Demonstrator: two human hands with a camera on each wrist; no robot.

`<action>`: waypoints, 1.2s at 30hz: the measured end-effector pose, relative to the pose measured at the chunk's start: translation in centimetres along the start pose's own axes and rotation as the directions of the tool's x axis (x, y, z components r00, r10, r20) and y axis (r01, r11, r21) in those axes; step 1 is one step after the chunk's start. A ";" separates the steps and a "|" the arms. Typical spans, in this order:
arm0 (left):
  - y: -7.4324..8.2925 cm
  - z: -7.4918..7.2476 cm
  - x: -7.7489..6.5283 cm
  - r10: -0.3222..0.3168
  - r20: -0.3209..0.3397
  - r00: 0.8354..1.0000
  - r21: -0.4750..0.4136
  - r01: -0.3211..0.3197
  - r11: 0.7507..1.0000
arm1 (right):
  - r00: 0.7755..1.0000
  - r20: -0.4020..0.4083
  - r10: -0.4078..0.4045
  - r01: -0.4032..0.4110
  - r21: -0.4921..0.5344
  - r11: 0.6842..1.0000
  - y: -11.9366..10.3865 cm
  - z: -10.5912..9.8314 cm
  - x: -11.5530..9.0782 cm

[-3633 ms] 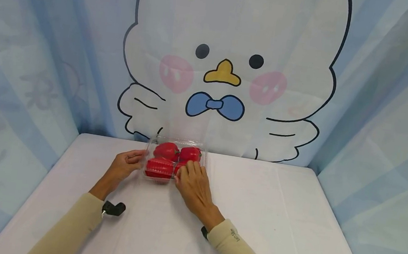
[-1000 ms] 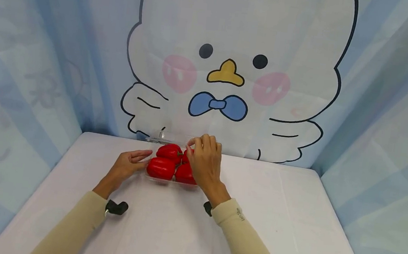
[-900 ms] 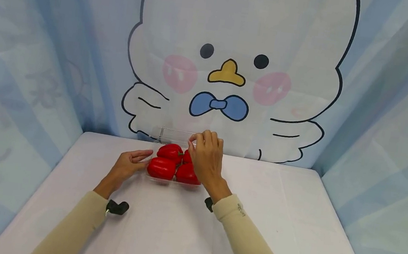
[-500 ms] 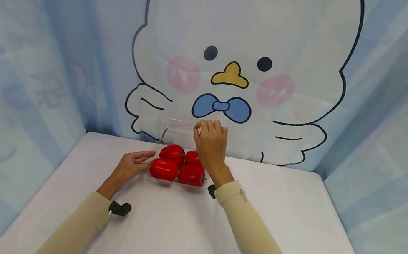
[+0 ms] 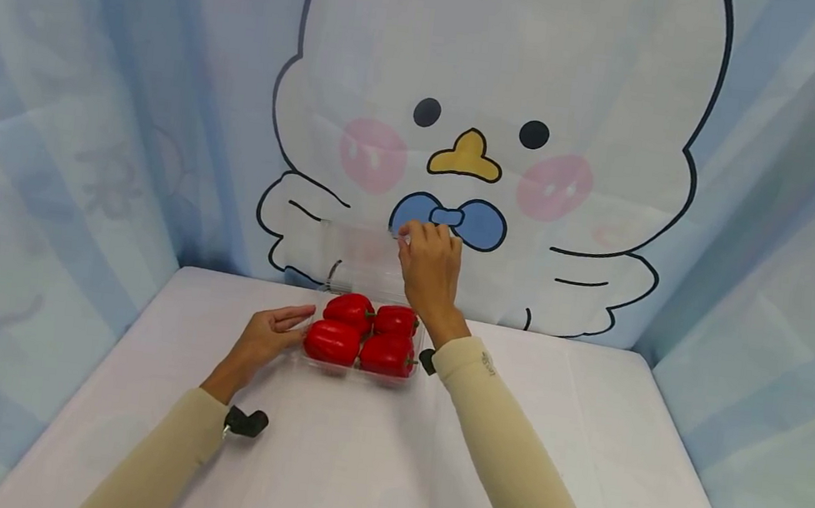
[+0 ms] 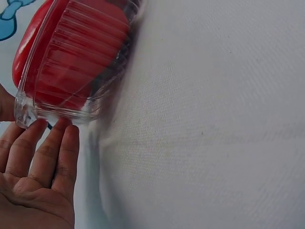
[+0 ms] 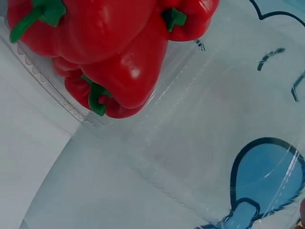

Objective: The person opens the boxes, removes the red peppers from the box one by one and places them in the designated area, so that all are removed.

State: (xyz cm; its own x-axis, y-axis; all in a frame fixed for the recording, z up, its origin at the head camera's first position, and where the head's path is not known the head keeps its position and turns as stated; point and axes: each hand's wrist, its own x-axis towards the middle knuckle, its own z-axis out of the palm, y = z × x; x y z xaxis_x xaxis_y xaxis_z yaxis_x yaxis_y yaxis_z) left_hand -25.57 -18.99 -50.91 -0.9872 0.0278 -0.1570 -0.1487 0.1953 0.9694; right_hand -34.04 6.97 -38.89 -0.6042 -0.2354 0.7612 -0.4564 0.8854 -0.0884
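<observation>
A clear plastic clamshell container (image 5: pixel 352 372) holds several red bell peppers (image 5: pixel 332 342) with green stems. Its transparent lid (image 5: pixel 362 257) stands raised at the back, in front of the printed curtain. My right hand (image 5: pixel 432 267) pinches the lid's upper right edge; in the right wrist view only a bit of fingertip (image 7: pixel 302 213) shows beside the lid. At the container's left wall, my left hand (image 5: pixel 267 339) touches it with fingers extended. The left wrist view has these fingers (image 6: pixel 45 155) straight against the container's corner, below a pepper (image 6: pixel 71 47) seen through the ribbed wall.
A white cloth (image 5: pixel 507 441) covers the table. Blue and white curtains (image 5: pixel 63 164) enclose it at the sides and back, the back one printed with a cartoon chick (image 5: pixel 467 156). The container stands near the table's back edge.
My right hand has moved up and back, swinging the lid from closed over the peppers to raised. The left hand has kept its place at the container's left side. The view has shifted slightly.
</observation>
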 end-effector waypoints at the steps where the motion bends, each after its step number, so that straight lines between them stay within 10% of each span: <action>1: 0.0 0.1 0.0 0.002 0.001 1.000 -0.002 -0.002 1.000 | 1.000 0.008 0.005 -0.005 0.007 1.000 0.1 0.0 0.1; 19: -0.6 0.5 0.0 0.069 0.023 0.997 -0.041 -0.068 0.997 | 0.976 0.159 0.152 -0.192 0.273 0.943 1.2 -2.3 -3.0; 36: -0.7 0.2 0.1 0.062 0.014 0.998 -0.011 -0.062 0.998 | 0.874 0.413 0.255 -0.405 0.332 0.852 0.0 -2.8 -10.9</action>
State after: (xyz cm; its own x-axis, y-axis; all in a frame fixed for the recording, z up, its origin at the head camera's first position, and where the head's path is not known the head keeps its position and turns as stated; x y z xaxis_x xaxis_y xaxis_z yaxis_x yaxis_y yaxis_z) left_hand -25.54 -18.96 -51.63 -0.9936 0.0538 -0.0992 -0.0879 0.1823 0.9793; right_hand -25.58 10.63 -45.41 -0.9144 -0.1454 0.3779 -0.3608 0.7161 -0.5975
